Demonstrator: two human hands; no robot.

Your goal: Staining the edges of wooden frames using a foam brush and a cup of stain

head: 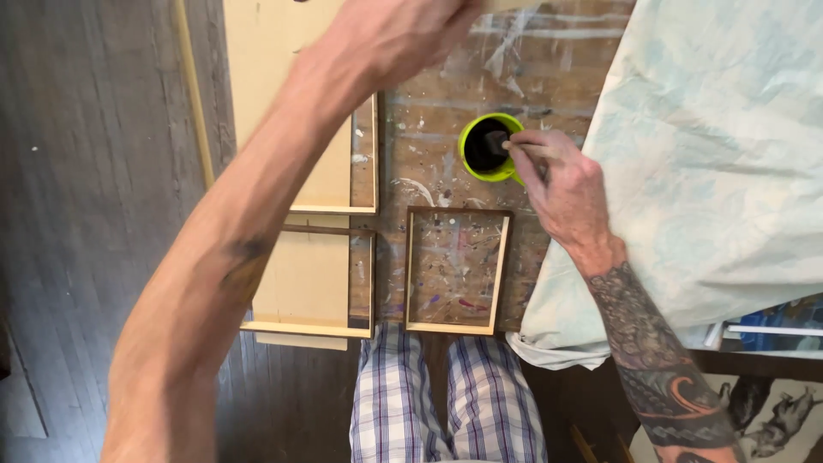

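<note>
Paint-spattered brown wood makes up the tabletop (446,111), seen from above with dark floorboards (86,214) to its left. At the middle of the tabletop the right hand (561,184) pinches a thin wooden brush handle (530,149) between thumb and fingers, its dark tip dipped into a lime-green cup (490,147) of black paint that sits just left of the knuckles. The left hand (403,30) reaches across toward the far edge, the forearm stretched over the frames; the fingers run out of view, so I cannot tell whether they grip anything. Near the front edge, below the cup, lies an empty wooden frame (454,270). Left of it lie two more frames (313,279) over a pale board (283,94). A crumpled pale cloth (711,154) covers the right side of the tabletop, touching the right wrist. Plaid trousers (446,403) show beneath the front edge.
</note>
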